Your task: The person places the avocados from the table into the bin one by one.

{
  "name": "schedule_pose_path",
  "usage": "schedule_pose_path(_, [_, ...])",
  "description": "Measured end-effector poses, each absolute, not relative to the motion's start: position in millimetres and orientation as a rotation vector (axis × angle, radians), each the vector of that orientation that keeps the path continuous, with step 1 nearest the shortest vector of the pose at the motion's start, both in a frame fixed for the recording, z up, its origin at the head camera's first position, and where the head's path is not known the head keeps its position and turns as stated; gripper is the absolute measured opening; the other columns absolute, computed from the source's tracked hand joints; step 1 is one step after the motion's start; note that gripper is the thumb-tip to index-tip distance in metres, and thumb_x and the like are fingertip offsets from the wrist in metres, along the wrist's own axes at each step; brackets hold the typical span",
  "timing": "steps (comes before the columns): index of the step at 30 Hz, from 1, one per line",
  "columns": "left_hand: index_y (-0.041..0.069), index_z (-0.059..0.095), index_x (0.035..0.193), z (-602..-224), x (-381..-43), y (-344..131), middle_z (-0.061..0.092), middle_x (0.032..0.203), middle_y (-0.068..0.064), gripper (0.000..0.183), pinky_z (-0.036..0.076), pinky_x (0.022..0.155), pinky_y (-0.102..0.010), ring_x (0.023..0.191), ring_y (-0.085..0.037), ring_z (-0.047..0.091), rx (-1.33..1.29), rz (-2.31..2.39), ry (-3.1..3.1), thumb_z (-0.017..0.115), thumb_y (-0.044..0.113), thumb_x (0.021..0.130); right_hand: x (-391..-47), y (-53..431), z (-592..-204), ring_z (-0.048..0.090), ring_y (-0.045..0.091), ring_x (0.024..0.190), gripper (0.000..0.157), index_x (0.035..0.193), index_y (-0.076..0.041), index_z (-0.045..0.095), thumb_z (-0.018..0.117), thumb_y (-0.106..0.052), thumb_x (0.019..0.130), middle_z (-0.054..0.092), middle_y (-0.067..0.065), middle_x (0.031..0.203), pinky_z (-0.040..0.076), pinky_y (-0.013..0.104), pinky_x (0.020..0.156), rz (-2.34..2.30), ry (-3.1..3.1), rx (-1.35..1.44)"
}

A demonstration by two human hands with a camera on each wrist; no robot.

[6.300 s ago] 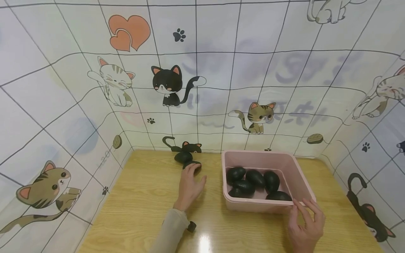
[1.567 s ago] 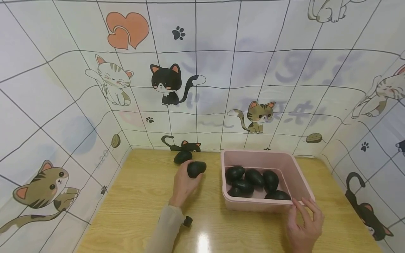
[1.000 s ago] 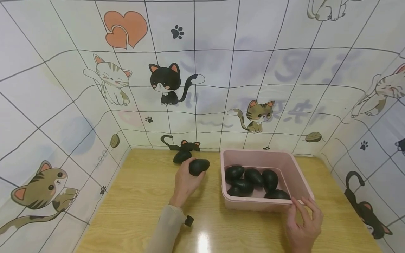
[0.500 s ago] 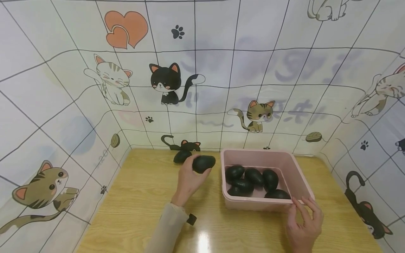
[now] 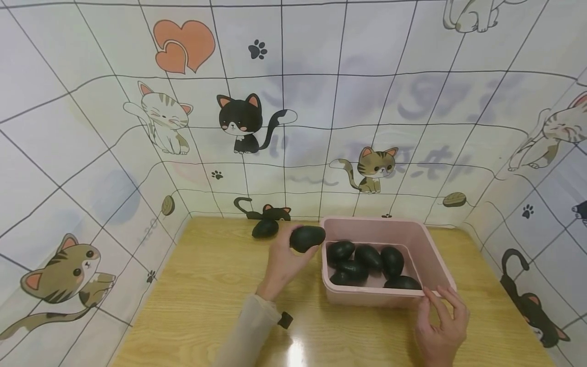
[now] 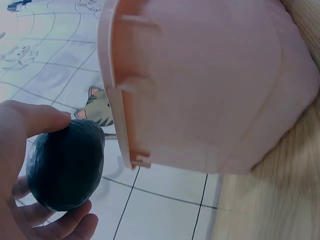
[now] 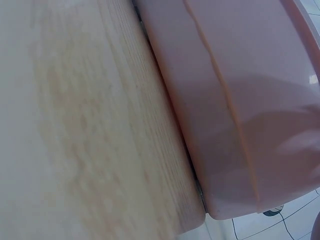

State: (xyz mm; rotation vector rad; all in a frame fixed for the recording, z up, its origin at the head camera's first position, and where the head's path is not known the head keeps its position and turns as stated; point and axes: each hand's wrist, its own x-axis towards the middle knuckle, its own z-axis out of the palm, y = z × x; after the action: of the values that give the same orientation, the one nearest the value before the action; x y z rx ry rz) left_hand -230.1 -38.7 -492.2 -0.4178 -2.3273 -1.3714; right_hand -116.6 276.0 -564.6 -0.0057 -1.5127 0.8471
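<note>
A dark green avocado (image 5: 308, 238) is in my left hand (image 5: 285, 264), fingers and thumb wrapped round it, off the table beside the left rim of the pink plastic bin (image 5: 367, 297). The left wrist view shows this avocado (image 6: 67, 165) between thumb and fingers, level with the bin's rim (image 6: 117, 120). Several more avocados (image 5: 368, 258) lie on the bin's floor. At the bin's near right corner, my right hand (image 5: 442, 323) grips the rim, thumb on the outside and fingertips on top. In the right wrist view the bin's outer wall (image 7: 240, 100) fills the right side.
One more avocado (image 5: 265, 229) lies on the wooden table (image 5: 206, 285) at the back, close to the wall. A wall covering (image 5: 312, 102) with printed cats and a grid encloses the table at the back and both sides.
My left hand has lifted one avocado from beside the other at the back and carried it right to the bin's left rim. The right hand and bin have stayed put.
</note>
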Motion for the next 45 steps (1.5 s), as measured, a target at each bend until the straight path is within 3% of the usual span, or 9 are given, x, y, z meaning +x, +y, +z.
schedule_pose_path(4, [0.014,0.065,0.134,-486.3,-226.4,-31.0,0.071,0.130,-0.004,0.061,0.059,0.097,-0.044,0.117,-0.023,0.070,-0.446,-1.361,-2.337,0.092,0.030,0.082,-116.3,275.0,-563.0,0.067,0.033,0.119,0.016,0.086,0.011,0.079,0.071,-0.003,0.090,0.071,0.031,0.104,0.047,0.032,0.116,0.849,-1.510,-0.001])
schedule_pose_path(21, [0.015,0.062,0.141,-473.4,-210.2,-2.5,0.068,0.138,0.000,0.066,0.059,0.101,-0.042,0.122,-0.019,0.068,-0.542,-1.429,-2.427,0.089,0.038,0.085,-114.8,279.0,-568.3,0.066,0.034,0.121,0.019,0.088,0.010,0.079,0.075,-0.009,0.090,0.072,0.029,0.107,0.046,0.033,0.117,0.849,-1.531,0.017])
schedule_pose_path(31, [0.017,0.062,0.141,-466.3,-202.1,9.6,0.068,0.135,-0.001,0.063,0.059,0.095,-0.034,0.114,-0.017,0.067,-0.617,-1.427,-2.434,0.088,0.037,0.087,-114.6,278.5,-566.5,0.067,0.033,0.121,0.018,0.087,0.009,0.080,0.074,-0.008,0.090,0.072,0.030,0.105,0.046,0.032,0.117,0.840,-1.533,0.015])
schedule_pose_path(33, [0.016,0.060,0.143,-465.5,-201.2,11.8,0.068,0.135,-0.002,0.064,0.060,0.093,-0.036,0.111,-0.018,0.067,-0.634,-1.450,-2.444,0.087,0.037,0.088,-114.4,278.0,-565.8,0.066,0.033,0.121,0.018,0.088,0.009,0.080,0.073,-0.007,0.090,0.072,0.030,0.105,0.046,0.032,0.117,0.840,-1.536,0.014])
schedule_pose_path(40, [0.020,0.056,0.150,-467.8,-200.9,13.9,0.067,0.143,0.001,0.063,0.057,0.105,-0.040,0.124,-0.017,0.067,-0.670,-1.401,-2.495,0.079,0.041,0.095,-114.3,277.2,-566.8,0.065,0.033,0.123,0.017,0.090,0.010,0.080,0.071,-0.005,0.091,0.071,0.031,0.106,0.044,0.031,0.118,0.840,-1.564,0.014])
schedule_pose_path(45, [0.017,0.055,0.152,-473.1,-202.8,8.7,0.067,0.144,-0.005,0.062,0.056,0.107,-0.048,0.128,-0.024,0.067,-0.613,-1.382,-2.487,0.077,0.039,0.098,-114.7,275.6,-564.4,0.067,0.033,0.119,0.015,0.088,0.010,0.080,0.071,-0.002,0.090,0.071,0.031,0.105,0.046,0.032,0.117,0.843,-1.526,0.006])
